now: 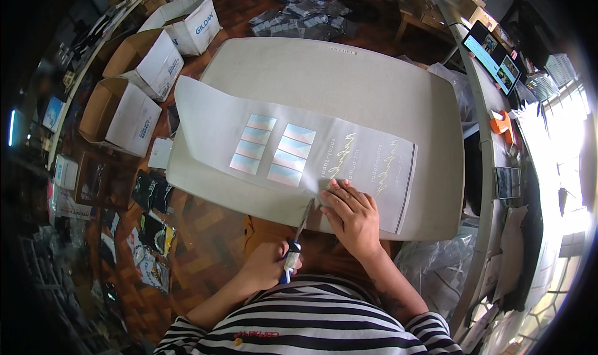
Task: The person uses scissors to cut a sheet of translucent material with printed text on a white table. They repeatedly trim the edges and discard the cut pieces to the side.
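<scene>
A long translucent film sheet (218,121) lies across the pale table (349,84), its left end curling up. It bears two columns of shiny pastel rectangles (289,155) and, further right, pale script lettering (341,158). My right hand (355,218) lies on the sheet near its front edge, fingers stretched flat. My left hand (269,268), in front of the table, is closed around the blue-and-white handles of a pair of scissors (303,223). The blades point up and away, their tips at the sheet's front edge by my right fingers. Whether the blades are parted is hard to make out.
Several open cardboard boxes (140,59) stand left of the table. Plastic-wrapped packets (302,18) lie on the floor beyond it. On the right, a side desk holds a tablet (489,56), an orange tape dispenser (500,125) and a phone (507,183). Clear plastic bags (439,261) sit below.
</scene>
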Available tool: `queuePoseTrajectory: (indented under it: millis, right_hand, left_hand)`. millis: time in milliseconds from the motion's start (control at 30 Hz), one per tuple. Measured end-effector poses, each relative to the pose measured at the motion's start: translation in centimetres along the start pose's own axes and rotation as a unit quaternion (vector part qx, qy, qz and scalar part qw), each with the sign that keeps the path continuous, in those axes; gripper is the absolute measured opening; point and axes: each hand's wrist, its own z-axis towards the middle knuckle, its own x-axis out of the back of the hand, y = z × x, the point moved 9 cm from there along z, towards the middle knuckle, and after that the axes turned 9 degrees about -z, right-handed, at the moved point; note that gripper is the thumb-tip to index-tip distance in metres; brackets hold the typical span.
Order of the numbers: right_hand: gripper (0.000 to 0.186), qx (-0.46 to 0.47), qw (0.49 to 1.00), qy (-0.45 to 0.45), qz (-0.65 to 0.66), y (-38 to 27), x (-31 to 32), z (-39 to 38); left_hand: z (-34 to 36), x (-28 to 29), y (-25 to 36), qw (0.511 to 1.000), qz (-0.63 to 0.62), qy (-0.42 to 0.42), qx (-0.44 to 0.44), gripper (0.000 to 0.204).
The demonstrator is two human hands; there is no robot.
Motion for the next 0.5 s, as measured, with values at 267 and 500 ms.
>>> queuePoseTrajectory:
  millis: [267, 500]
  right_hand:
    - [0.029, -0.001, 1.000, 0.002, -0.014, 0.0, -0.1, 0.0]
    - [0.034, 0.044, 0.999, -0.009, -0.030, -0.5, -0.6, -0.9]
  left_hand:
    - [-0.4, -0.1, -0.4, 0.998, -0.063, -0.008, 0.025, 0.023]
    - [0.7, -0.1, 0.5, 0.999, -0.051, -0.006, -0.012, 0.024]
